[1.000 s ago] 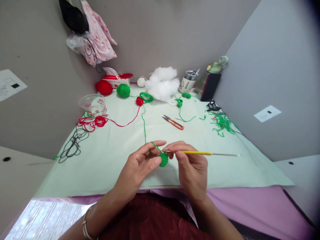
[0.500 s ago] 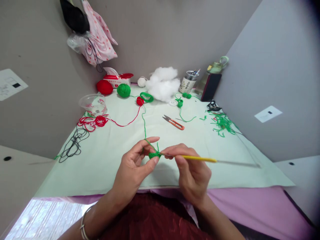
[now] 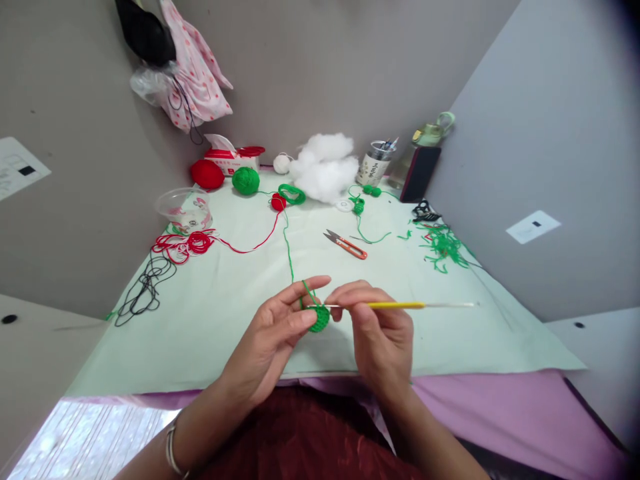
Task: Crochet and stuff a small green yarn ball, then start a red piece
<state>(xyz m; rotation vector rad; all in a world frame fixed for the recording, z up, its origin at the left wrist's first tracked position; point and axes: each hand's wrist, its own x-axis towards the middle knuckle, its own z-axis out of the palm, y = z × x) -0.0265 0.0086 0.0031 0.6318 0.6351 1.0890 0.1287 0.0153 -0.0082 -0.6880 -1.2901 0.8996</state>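
Observation:
Between thumb and fingers, my left hand pinches a small round green crochet piece. Green yarn runs over its raised index finger and back across the table toward a green yarn ball. My right hand is closed around a crochet hook with a yellow grip, held nearly level. The hook's metal tip lies at the top edge of the green piece, close to the left fingers; whether it passes through a stitch is too small to tell.
Orange thread snips lie beyond my hands. At the back are white stuffing, a pen cup and a phone. Green scraps lie right; red yarn, black cord and a clear tub stand left.
The green piece has turned so its round face shows. My left index finger is stretched further right, and the hook has swung to nearly level with its tip further left.

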